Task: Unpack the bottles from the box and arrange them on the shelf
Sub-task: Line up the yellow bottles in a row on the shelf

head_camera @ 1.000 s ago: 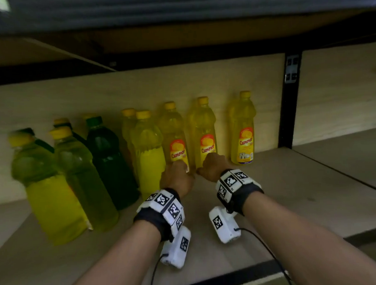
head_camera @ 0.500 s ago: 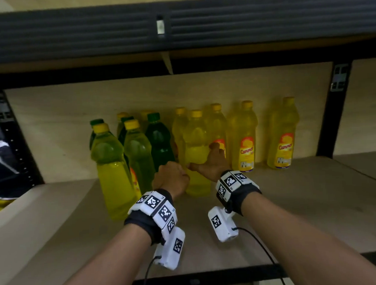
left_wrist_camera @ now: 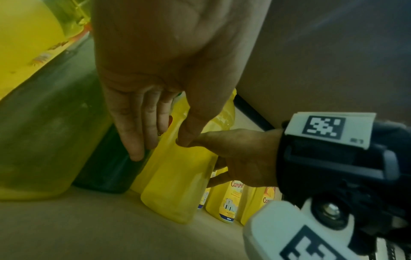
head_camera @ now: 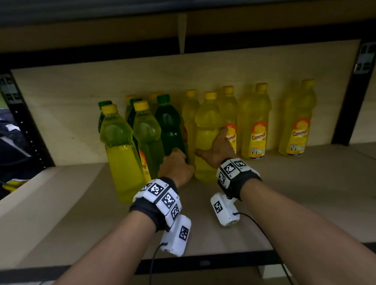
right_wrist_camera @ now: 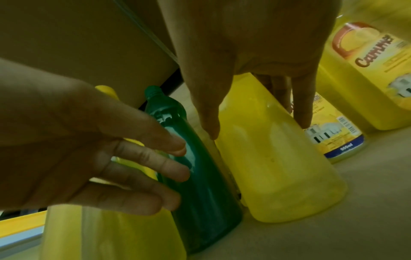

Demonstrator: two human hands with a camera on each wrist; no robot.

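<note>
Change: against the half-second-earlier picture both hands sit almost as they were; the view has dropped slightly.
Shelf: pale wooden shelf board (head_camera: pixel 292 191) carries all the bottles, against its back panel.
Bottle: label-less yellow plastic bottle (head_camera: pixel 206 139), mid-row; full, probably heavy and slick; best taken round the body.
Right hand (head_camera: pixel 217 149): fingers (right_wrist_camera: pixel 302 105) wrap it.
Left hand (head_camera: pixel 175 168): straight fingers (right_wrist_camera: pixel 169 142) rest on the dark green plastic bottle (head_camera: pixel 169 130).
Hidden: box unseen; rear bottles masked.
</note>
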